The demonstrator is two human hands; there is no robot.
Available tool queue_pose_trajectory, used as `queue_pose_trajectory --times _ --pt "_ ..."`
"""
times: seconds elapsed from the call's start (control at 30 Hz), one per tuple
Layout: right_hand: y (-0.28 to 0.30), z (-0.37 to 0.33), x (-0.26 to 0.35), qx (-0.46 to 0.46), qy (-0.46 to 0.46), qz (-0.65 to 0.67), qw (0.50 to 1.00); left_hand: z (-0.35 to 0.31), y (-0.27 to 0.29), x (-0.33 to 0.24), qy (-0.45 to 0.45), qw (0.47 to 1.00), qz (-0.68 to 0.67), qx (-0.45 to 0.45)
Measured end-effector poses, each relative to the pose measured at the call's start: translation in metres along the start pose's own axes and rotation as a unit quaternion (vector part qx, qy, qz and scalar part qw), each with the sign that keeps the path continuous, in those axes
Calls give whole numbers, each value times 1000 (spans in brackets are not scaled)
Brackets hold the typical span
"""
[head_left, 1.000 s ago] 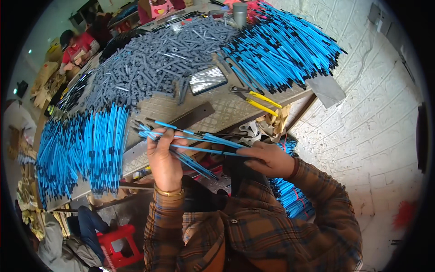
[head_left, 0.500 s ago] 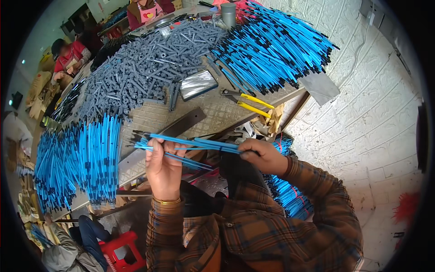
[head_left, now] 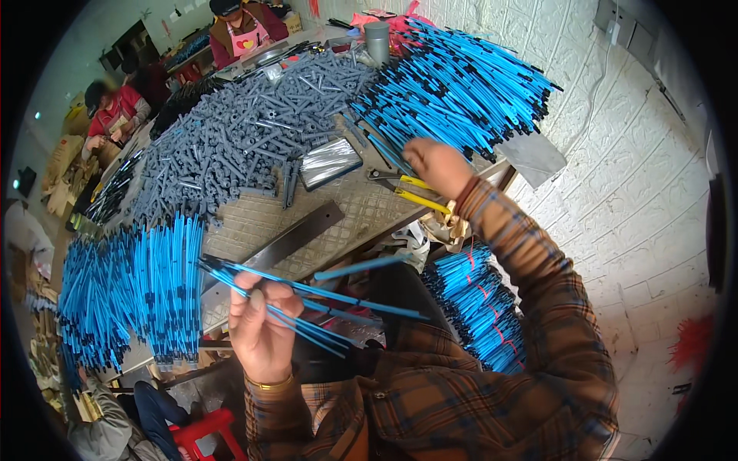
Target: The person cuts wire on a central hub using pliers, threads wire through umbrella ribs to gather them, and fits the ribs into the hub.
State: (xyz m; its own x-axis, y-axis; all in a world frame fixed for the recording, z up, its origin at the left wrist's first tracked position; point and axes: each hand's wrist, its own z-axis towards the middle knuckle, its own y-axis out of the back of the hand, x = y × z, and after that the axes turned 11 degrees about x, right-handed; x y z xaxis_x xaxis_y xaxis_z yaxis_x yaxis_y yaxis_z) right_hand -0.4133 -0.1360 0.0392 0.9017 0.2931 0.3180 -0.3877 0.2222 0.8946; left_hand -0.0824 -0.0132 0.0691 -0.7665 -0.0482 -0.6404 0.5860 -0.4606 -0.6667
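Observation:
Several thin blue rods (head_left: 338, 298) with black ends are pinched between the thumb and fingers of my left hand (head_left: 261, 326), fanning out to the right over my lap. Another blue rod (head_left: 361, 266), blurred, lies above them; whether it touches my hand is unclear. My right hand (head_left: 438, 165), fingers curled closed, is at the near edge of the large pile of blue rods (head_left: 461, 84). What its fingertips hold, if anything, is hidden. Just below that hand lie yellow-handled cutters (head_left: 419, 201).
Grey plastic tubes (head_left: 238, 123) are heaped mid-table. Beside them sit a film-wrapped block (head_left: 330, 163) and a dark metal bar (head_left: 288, 240). Blue rods (head_left: 169, 284) are stacked at the left. Tied bundles (head_left: 480, 307) stand below the table edge. Other people (head_left: 246, 31) sit across the table.
My right hand has left the rods by my left hand and moved up and away to the large pile. My left hand has lowered slightly, and its rods have spread apart.

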Motion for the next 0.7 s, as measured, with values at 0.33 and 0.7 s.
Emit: queue_pose_trajectory --times 0.33,0.7 --pt "42 12 -55 5 -136 -447 884 -8 26 -2 101 990 -61 82" --pt "45 12 -56 -60 -45 -414 907 -11 15 1 177 984 28 23"
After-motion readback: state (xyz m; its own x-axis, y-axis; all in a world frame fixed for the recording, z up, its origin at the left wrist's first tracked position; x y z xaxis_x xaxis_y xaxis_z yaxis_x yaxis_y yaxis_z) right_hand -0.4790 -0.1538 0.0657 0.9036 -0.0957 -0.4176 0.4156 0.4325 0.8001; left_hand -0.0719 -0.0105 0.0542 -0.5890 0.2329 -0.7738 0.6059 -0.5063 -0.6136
